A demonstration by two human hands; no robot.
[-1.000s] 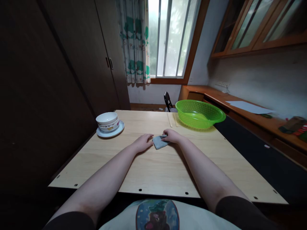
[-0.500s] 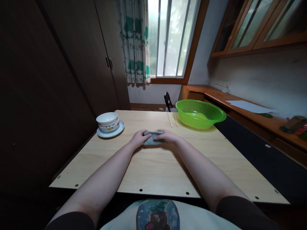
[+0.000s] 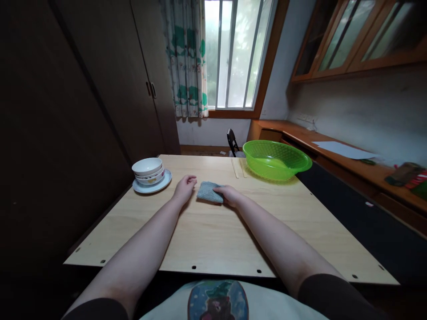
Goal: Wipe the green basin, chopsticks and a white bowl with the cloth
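Observation:
A folded grey-blue cloth (image 3: 208,192) is gripped at its right end by my right hand (image 3: 229,195), thumb on top, over the middle of the wooden table (image 3: 213,235). My left hand (image 3: 185,189) is off the cloth, a little to its left, with fingers loosely curved and apart and nothing in them. Beyond the left hand, a stack of white bowls (image 3: 147,166) with a coloured pattern sits on a pale plate (image 3: 153,187).
A large green plastic basin (image 3: 276,162) stands at the table's far right. Left of it lie chopsticks (image 3: 235,169). A folding chair (image 3: 232,140) is past the far edge. Dark wardrobe doors (image 3: 100,80) border the left; a brown desk (image 3: 300,133) runs along the right.
My left hand has let go of the cloth and moved left. The cloth stays in my right hand, now tilted. Bowls, basin and chopsticks have not moved on the table.

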